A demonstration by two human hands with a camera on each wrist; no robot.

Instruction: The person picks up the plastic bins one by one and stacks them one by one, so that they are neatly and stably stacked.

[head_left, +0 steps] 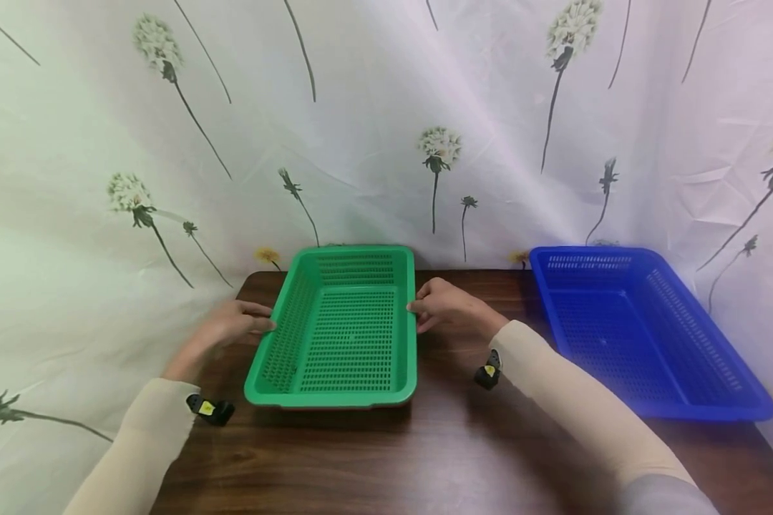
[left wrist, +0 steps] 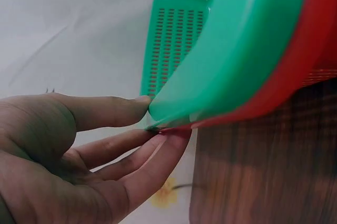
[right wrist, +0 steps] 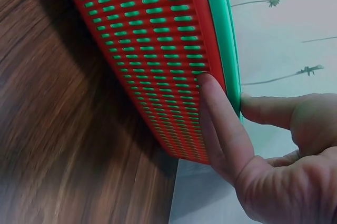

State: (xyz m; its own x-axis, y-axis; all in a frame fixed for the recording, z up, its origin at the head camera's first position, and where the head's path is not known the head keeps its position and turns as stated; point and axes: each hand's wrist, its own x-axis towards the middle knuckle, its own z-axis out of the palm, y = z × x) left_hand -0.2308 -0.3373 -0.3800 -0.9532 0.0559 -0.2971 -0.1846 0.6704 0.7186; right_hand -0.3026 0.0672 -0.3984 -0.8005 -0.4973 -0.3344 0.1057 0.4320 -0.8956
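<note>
Green basket (head_left: 349, 337), glossy slotted rectangle, nested in slotted red basket (right wrist: 145, 65); left hand (head_left: 228, 325), right hand (head_left: 447, 305) pinch opposite rims.

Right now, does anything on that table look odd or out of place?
Nothing looks spilled or damaged. The one surprise: the green basket has a red basket nested underneath, plain in the wrist views.

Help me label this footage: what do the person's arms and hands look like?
Both sleeves are cream, the right one meeting grey fabric higher up. A black, yellow-marked device sits at each wrist. The left hand and right hand are ungloved.
</note>
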